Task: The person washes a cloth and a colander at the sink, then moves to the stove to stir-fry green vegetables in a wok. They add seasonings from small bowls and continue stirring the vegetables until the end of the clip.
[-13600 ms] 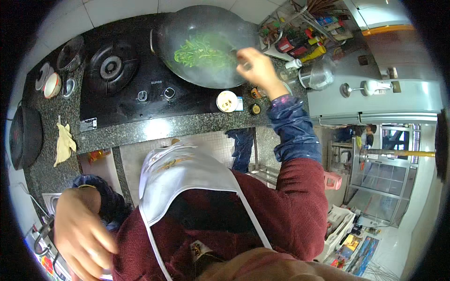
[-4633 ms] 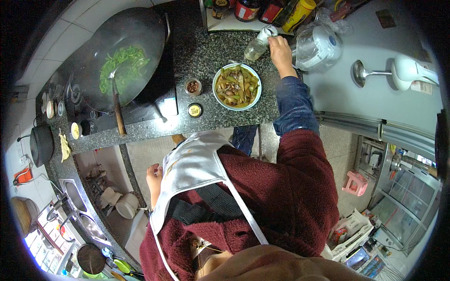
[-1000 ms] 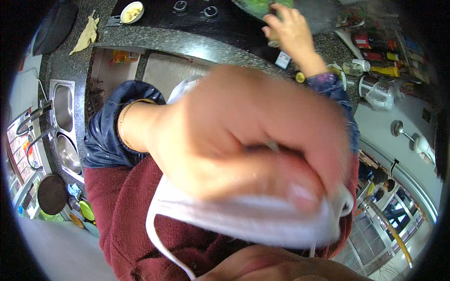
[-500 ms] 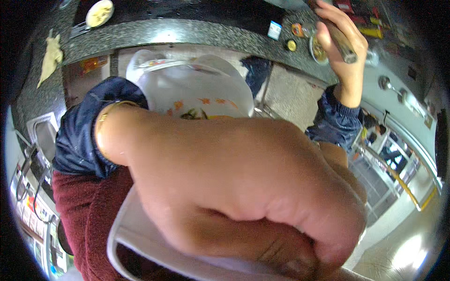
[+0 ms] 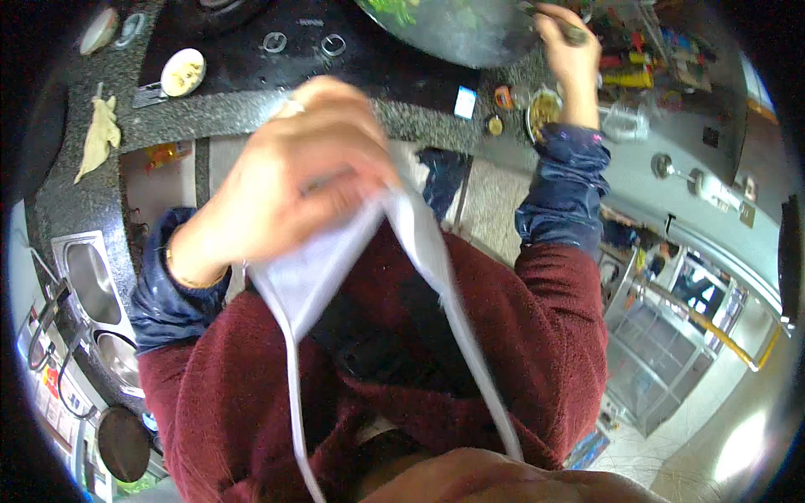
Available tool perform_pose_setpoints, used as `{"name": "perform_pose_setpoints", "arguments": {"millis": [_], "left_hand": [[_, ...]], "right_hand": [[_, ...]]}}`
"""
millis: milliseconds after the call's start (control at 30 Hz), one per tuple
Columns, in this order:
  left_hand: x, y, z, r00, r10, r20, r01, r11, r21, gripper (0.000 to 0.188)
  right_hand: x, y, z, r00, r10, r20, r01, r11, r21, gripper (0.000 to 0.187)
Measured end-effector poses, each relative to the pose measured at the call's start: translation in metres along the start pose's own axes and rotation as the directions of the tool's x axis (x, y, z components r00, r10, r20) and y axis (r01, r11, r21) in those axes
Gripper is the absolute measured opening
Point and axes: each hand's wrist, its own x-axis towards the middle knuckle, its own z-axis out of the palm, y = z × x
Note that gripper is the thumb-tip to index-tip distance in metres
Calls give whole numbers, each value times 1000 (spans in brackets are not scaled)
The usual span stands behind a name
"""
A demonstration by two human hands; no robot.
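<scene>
Head view: my left hand (image 5: 289,189), fingers bunched tight on my white apron (image 5: 323,272), lifted off my chest (cloth blurred). My right hand (image 5: 566,42), closed round a utensil handle (image 5: 574,33), at the wok (image 5: 457,33) on the table (image 5: 210,109).

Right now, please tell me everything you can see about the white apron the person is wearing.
The white apron looks like thin, smooth cloth or plastic. Its upper part is bunched and pulled up off the dark red sweater by the left hand, which grips it. Two narrow white straps run down from the gathered part toward the neck. Motion blur hides finer detail; the lower part is not visible.
</scene>
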Motion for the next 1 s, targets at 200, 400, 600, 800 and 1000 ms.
{"name": "perform_pose_setpoints", "arguments": {"millis": [200,400,600,800,1000], "left_hand": [[-112,-79,11,507,-636,-582,539,761,-361,16],[-132,-99,3,228,-662,-714,414,730,-544,26],[-116,-103,-6,223,-542,-810,354,819,-451,30],[-96,-114,9,325,-566,-757,337,818,-467,34],[-92,-110,20,321,-608,-726,304,792,-529,31]], "right_hand": [[84,94,8,795,583,-170,-407,719,564,25],[68,55,79,965,260,42,-207,649,732,25],[23,-61,12,858,-438,267,413,899,147,19],[5,-39,47,845,-509,166,521,853,-36,23],[23,2,83,834,-550,46,551,825,-129,26]]}}
